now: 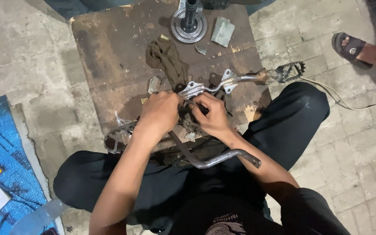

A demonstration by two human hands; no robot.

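Right at the near edge of the board [109,56] sits the bracket [209,87], a bare metal footrest assembly: flat silvery plates with bolt holes, joined by a thin bent tube that runs out right to a toothed black peg [290,72]. It looks scuffed and grimy, dull grey with brighter worn spots. Both hands are on its near end. The left hand [159,114] is curled tight over the plate, knuckles up; the right hand [212,115] is pinched in close beside it, fingers hooked under the same end. What sits between the fingertips is hard to make out, maybe a small fastener. Below the wrists a bent steel bar [216,160] curves across the lap, rounded and smooth. A crumpled brown rag [168,58] lies on the board just behind the bracket, touching it. Further back stands a round metal hub [189,24] with a dark shaft, and beside it a flat grey plate [223,31]. The board itself is dark, stained, chipped wood. Off left, blue cloth [5,143] on the concrete; top right, someone's sandalled foot [355,48].
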